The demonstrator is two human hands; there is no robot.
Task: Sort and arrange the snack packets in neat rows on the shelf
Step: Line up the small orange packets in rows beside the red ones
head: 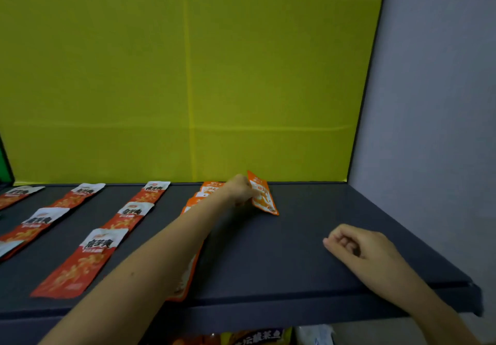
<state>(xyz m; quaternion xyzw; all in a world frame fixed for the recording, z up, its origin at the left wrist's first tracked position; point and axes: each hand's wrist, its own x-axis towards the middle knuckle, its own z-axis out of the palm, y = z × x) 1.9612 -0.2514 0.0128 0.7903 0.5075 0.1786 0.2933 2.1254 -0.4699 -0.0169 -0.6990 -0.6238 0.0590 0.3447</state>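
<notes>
My left hand reaches to the back of the dark shelf and pinches an orange snack packet, tilted, with its lower corner on the shelf. Left of it, a column of orange packets runs front to back, mostly hidden under my left forearm. Several red-and-white packets lie in rows on the left half. My right hand rests near the front right of the shelf with fingers loosely curled, holding nothing.
A yellow-green panel backs the shelf and a pale wall closes its right side. Below the front edge, more packets show on a lower level. The right part of the shelf is bare.
</notes>
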